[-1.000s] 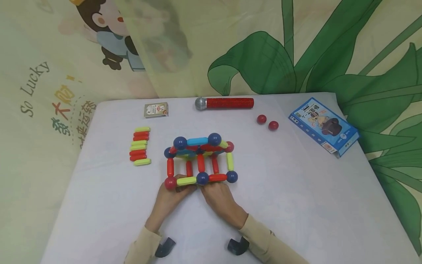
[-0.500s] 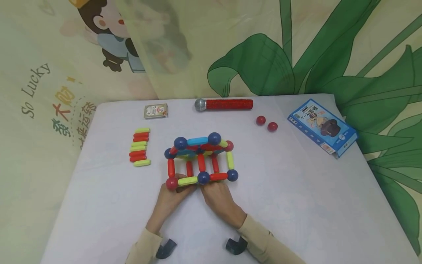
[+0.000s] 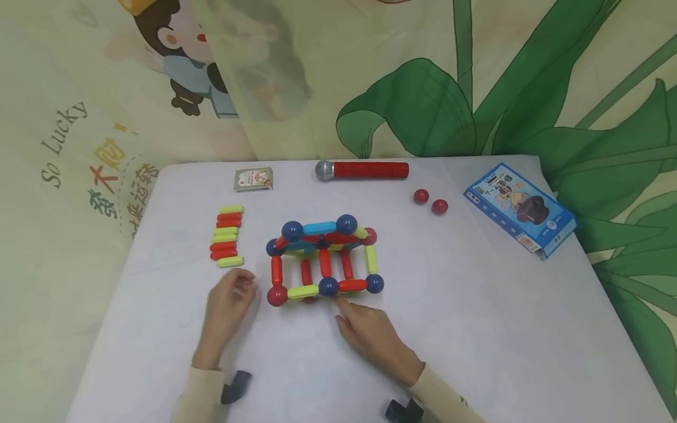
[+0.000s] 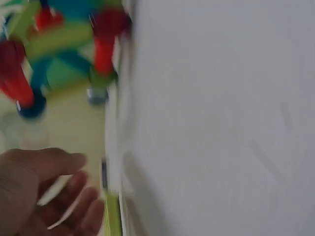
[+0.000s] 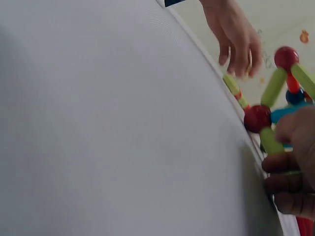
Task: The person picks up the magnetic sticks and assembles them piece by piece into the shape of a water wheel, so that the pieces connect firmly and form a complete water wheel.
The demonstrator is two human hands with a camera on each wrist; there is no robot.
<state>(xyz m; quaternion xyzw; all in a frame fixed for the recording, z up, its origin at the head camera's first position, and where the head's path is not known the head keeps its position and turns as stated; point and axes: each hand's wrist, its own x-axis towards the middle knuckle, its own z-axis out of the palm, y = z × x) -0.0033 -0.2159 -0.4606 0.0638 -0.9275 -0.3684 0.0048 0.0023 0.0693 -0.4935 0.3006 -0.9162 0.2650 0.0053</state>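
Observation:
A frame of magnetic sticks and balls, in red, lime, light blue and navy, stands mid-table in the head view. Just left of its near corner, my left hand hovers apart from it with loosely bent fingers and nothing held. The left wrist view, blurred, shows that hand with thumb and fingers spread. My right hand is at the frame's near side, index fingertip right at the lower middle blue ball. In the right wrist view its fingers lie beside a lime stick below a red ball.
A column of red and lime sticks lies left of the frame. Along the back are a playing-card box and a red microphone. Two loose red balls and a blue box lie to the right.
My left hand has let go of the frame and moved left toward the sticks. The right hand has drawn back slightly to the right, its index finger now extended. The frame stays in place.

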